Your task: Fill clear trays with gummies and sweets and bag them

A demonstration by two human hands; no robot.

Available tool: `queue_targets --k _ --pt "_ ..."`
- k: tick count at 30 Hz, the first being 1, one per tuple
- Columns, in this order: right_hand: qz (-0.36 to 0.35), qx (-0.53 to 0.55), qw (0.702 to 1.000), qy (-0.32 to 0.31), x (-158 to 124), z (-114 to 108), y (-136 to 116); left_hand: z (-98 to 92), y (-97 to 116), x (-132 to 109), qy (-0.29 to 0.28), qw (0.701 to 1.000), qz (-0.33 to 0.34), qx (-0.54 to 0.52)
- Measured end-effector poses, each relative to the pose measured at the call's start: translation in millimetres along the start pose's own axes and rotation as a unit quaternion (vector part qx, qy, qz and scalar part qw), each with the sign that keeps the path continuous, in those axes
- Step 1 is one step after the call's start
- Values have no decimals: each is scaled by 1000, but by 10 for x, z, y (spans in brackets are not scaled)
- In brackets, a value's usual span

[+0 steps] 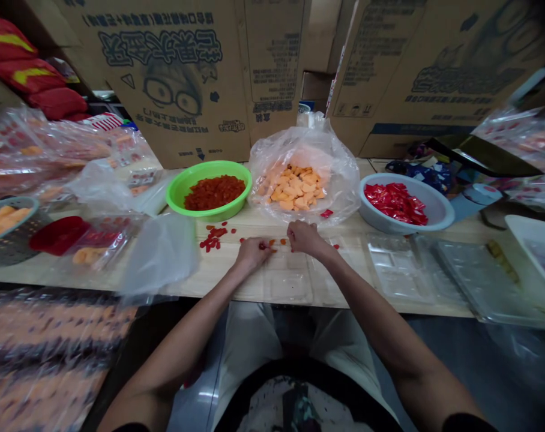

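Observation:
Over the far edge of a clear plastic compartment tray (pixel 289 287), my two hands work close together. My left hand (pixel 252 255) is closed in a pinch, with a small dark red piece showing at its fingers. Beside it, my right hand (pixel 305 237) is curled shut with the knuckles up; whatever it holds is hidden. Small orange pieces (pixel 282 242) lie in the tray's far part between the hands. Left of my left hand, loose flat red pieces (pixel 213 238) are scattered on the wooden table (pixel 234 288).
Behind my hands stand a green basin (pixel 173 201) of red-orange pieces, a clear bag (pixel 340 180) of pale orange chunks and a pale blue basin (pixel 371 222) of red packets. More clear trays (pixel 394 270) lie right, plastic bags (pixel 159 258) left. Cardboard boxes (pixel 173 132) wall the back.

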State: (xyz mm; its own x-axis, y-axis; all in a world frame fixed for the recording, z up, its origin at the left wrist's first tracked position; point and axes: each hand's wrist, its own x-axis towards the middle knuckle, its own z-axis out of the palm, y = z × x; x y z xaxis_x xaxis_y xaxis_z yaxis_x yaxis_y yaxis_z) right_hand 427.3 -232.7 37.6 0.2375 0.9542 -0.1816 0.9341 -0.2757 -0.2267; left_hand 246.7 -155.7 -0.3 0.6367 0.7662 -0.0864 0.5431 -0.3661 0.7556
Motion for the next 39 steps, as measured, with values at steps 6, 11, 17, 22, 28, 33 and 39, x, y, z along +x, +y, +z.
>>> queue_targets --k 6,11,17,22,28,33,39 --pt "-55 -46 997 7 -68 64 -111 -127 82 99 14 997 -56 -52" --pt "-67 -63 996 12 -64 112 -154 -201 165 162 13 988 -92 -126" --pt "-97 -49 994 -11 -152 44 -144 -161 280 213 -40 983 -73 -164" --pt "-56 -28 998 10 -196 -62 5 64 344 290 -46 993 -28 -105" --pt "17 72 994 74 -311 -133 485 175 392 317 -13 999 24 -17" --pt "27 118 990 74 -440 -100 699 174 515 413 -34 998 40 -21" --pt "22 150 985 76 -532 -10 755 353 745 541 -159 979 63 -111"
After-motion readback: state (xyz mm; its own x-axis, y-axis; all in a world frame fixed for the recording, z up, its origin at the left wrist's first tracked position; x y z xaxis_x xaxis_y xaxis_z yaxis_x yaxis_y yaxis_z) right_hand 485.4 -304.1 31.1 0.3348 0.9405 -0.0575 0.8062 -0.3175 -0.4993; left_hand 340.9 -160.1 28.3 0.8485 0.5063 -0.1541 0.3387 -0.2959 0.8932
